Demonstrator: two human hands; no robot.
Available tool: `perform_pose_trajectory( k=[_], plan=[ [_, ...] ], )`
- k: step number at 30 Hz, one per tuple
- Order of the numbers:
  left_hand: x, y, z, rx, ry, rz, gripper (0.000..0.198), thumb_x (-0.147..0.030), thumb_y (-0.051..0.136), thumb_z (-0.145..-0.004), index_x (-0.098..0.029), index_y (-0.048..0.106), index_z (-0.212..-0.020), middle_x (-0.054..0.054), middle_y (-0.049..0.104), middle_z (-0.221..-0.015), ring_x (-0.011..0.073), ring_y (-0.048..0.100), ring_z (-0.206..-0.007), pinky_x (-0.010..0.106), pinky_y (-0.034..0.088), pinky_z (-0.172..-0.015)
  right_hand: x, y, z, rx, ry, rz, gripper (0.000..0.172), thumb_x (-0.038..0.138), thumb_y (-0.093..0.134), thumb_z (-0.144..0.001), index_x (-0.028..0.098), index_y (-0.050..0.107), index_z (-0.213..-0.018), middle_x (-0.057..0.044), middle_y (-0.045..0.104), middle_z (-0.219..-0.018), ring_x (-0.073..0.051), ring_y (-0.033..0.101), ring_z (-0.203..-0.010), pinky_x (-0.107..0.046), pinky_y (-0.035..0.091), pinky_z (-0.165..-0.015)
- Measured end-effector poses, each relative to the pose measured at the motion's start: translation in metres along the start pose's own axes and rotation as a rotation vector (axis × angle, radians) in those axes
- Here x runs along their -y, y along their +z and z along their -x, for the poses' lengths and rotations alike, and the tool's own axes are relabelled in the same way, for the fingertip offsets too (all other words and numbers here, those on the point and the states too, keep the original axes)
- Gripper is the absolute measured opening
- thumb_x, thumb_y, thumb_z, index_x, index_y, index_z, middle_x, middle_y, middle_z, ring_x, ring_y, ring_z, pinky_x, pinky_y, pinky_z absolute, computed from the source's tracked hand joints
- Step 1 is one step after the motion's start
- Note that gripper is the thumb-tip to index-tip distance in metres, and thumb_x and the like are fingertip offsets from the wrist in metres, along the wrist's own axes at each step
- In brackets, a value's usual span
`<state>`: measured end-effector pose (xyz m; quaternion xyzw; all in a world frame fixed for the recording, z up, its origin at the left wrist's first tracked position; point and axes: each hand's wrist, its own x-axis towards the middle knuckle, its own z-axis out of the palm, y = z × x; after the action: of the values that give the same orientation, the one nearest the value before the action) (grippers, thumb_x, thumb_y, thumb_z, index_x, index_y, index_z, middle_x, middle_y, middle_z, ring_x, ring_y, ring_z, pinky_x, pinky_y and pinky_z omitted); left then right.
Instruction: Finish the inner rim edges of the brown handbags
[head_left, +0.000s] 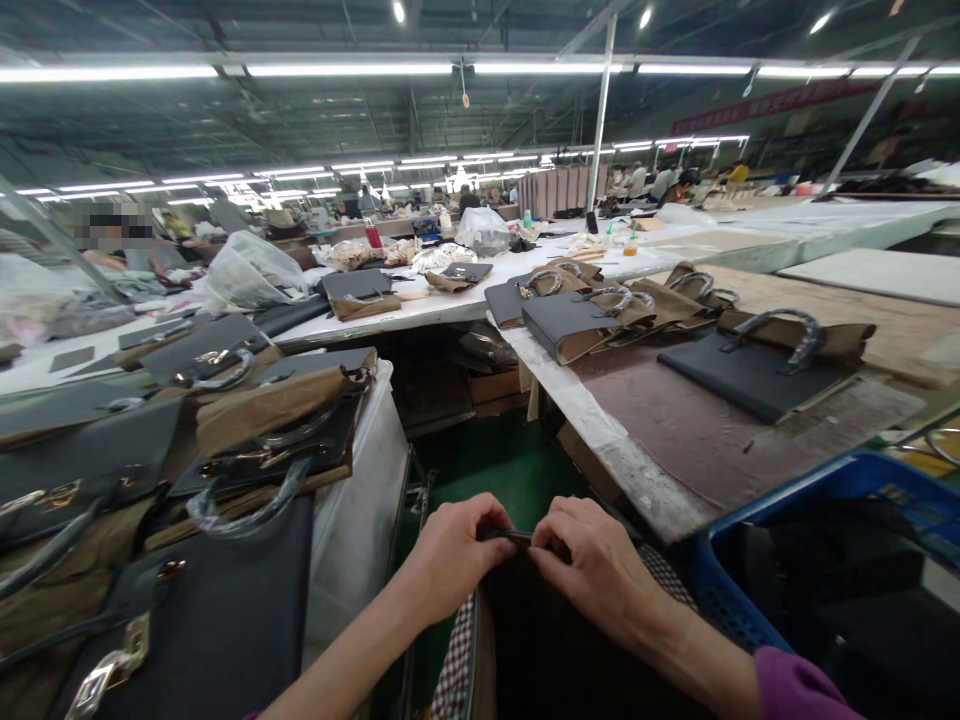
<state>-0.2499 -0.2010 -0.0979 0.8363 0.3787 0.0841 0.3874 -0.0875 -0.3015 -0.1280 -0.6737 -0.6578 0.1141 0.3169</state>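
Note:
Close in front of me, my left hand (456, 552) pinches the top edge of a dark bag piece (536, 630) between thumb and fingers. My right hand (589, 560) grips the same edge a short way to the right, its fingers curled. The piece hangs down into shadow, so its lower part and full shape are hard to make out. Checked cloth (454, 660) shows beneath my left wrist. To the left, dark handbags (225, 590) with brown lining, gold clasps and wrapped handles are stacked.
A pale bin (356, 500) stands left under the stack. On the right, a blue plastic basket (739, 525) holds dark pieces, beside a worktable (652, 450) bearing several handbags (765, 370). A long white table (420, 312) crosses ahead, with plastic bags (251, 270) on it. Green floor (487, 465) shows between.

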Motion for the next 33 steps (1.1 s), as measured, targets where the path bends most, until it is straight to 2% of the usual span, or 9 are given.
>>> perform_pose_trajectory(
  k=[3,6,13,20,25,29,33],
  plan=[
    [0.001,-0.001,-0.001,0.027,0.001,0.050,0.008,-0.022,0.063,-0.071,-0.019,0.064,-0.079,-0.002,0.066,-0.072,0.0160,0.057,-0.070,0.024,0.037,-0.061,0.003,-0.005,-0.007,0.085,0.123,-0.139,0.012,0.008,0.064,-0.072,0.018,0.061,-0.064,0.002,0.055,-0.068,-0.015,0.052,-0.069,-0.026,0.035,-0.062],
    [0.005,-0.002,-0.002,0.055,0.006,0.093,0.009,-0.022,0.065,-0.071,-0.018,0.065,-0.080,-0.002,0.065,-0.072,0.0152,0.056,-0.069,0.023,0.037,-0.060,0.004,-0.008,-0.010,0.111,0.221,-0.238,0.012,0.007,0.062,-0.068,0.017,0.061,-0.062,0.002,0.053,-0.066,-0.014,0.051,-0.065,-0.024,0.034,-0.058],
    [0.013,-0.005,-0.004,0.113,-0.024,0.272,0.016,-0.022,0.070,-0.067,-0.015,0.067,-0.081,-0.002,0.063,-0.070,0.0128,0.053,-0.065,0.022,0.037,-0.058,0.004,-0.003,-0.011,0.048,0.272,-0.390,0.012,0.010,0.065,-0.066,0.017,0.059,-0.059,0.000,0.059,-0.086,-0.015,0.059,-0.080,-0.024,0.041,-0.072],
    [0.008,-0.005,-0.005,0.153,-0.087,0.442,0.016,-0.020,0.072,-0.063,-0.013,0.066,-0.077,0.000,0.064,-0.068,0.0125,0.054,-0.063,0.022,0.039,-0.058,-0.005,0.002,-0.009,0.112,0.351,-0.393,0.009,0.019,0.064,-0.071,0.019,0.059,-0.063,0.000,0.067,-0.070,-0.017,0.061,-0.068,-0.025,0.042,-0.064],
    [0.008,-0.004,-0.008,0.158,-0.107,0.517,0.016,-0.019,0.072,-0.061,-0.013,0.064,-0.073,0.000,0.065,-0.067,0.0120,0.054,-0.061,0.022,0.039,-0.058,-0.006,0.000,-0.008,0.100,0.323,-0.358,0.010,0.023,0.067,-0.073,0.020,0.058,-0.072,0.002,0.067,-0.069,-0.016,0.062,-0.066,-0.024,0.041,-0.060],
    [0.006,-0.005,-0.008,0.151,-0.118,0.490,0.011,-0.018,0.070,-0.064,-0.013,0.064,-0.072,-0.003,0.062,-0.065,0.0095,0.049,-0.059,0.021,0.037,-0.057,-0.008,-0.002,-0.006,0.168,0.173,-0.284,0.012,0.027,0.062,-0.085,0.024,0.065,-0.096,0.002,0.072,-0.085,-0.018,0.067,-0.079,-0.025,0.043,-0.069],
    [0.005,-0.005,-0.008,0.148,-0.085,0.406,0.007,-0.019,0.067,-0.069,-0.015,0.065,-0.073,-0.006,0.056,-0.062,0.0085,0.045,-0.058,0.020,0.035,-0.057,-0.016,0.001,-0.001,0.248,0.044,-0.083,0.019,0.029,0.050,-0.095,0.024,0.068,-0.098,-0.001,0.073,-0.090,-0.021,0.068,-0.083,-0.027,0.042,-0.070]
  ],
)
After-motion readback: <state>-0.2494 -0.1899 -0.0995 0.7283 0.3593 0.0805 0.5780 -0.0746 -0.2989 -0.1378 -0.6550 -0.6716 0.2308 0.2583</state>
